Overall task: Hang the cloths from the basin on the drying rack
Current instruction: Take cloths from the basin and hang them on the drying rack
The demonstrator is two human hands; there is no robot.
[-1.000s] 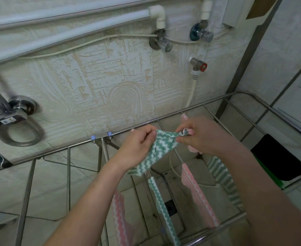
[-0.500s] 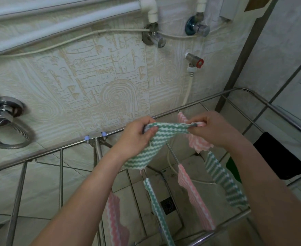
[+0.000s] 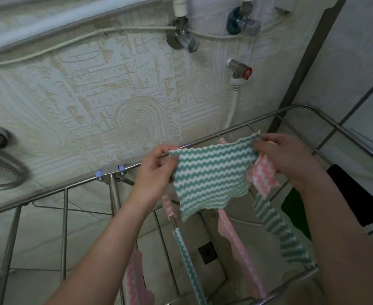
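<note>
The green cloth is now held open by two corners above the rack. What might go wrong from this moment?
1. The right hand also seems to hold a pink cloth; it may slip and fall when the green cloth is laid over a bar.
2. Each grip is only on a corner, so the cloth may slip free.
3. The nearby bars of the rack already carry cloths, so it may overlap one and dry badly.

Dim, even light; wide-angle bending and blur at edges.

embossed cream wall tiles (image 3: 119, 89), white pipes (image 3: 71, 16) with chrome valves (image 3: 182, 39), shower hose (image 3: 7, 181) left, tiled floor, floor drain (image 3: 207, 253)
</note>
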